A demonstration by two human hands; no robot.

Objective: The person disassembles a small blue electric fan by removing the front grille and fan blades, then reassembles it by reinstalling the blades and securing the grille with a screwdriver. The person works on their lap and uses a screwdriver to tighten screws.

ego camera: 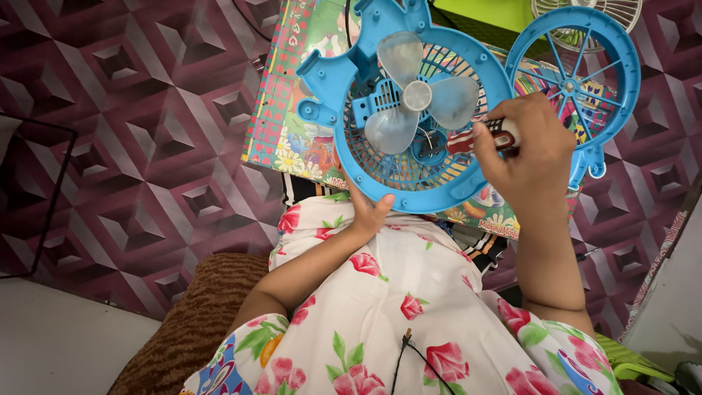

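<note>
Two hands: both at work on a blue plastic fan housing (409,110), seen from above over the person's lap.
Left hand (371,211): under the lower rim of the housing, thumb hooked over the front edge, the fingers hidden behind it — the grip is closed on the rim and bears the housing up.
Right hand (528,150): at the right side of the housing, fingers curled tight round the red handle of a screwdriver (488,137); the grip is fully closed on it.
Screwdriver: lies almost level, its tip pointing left into the middle of the housing, just below the hub; the tip itself is too small to make out.
Fan housing: round, tilted toward the camera, with a ribbed grille at its back; it sits between the two hands, touching the left one.
Inside the housing: three pale translucent blades (413,95) on a grey hub, and a small blue motor mount (430,146) right beside the screwdriver's end.
Front guard (574,80): a second blue ring with spokes, joined to the housing's right edge and swung open — just behind the right hand.
Beneath: a colourful printed board (292,110) lying on a maroon patterned floor mat (146,132).
Lap: white floral-print cloth (395,314), with a brown cushion (197,322) to its left.
</note>
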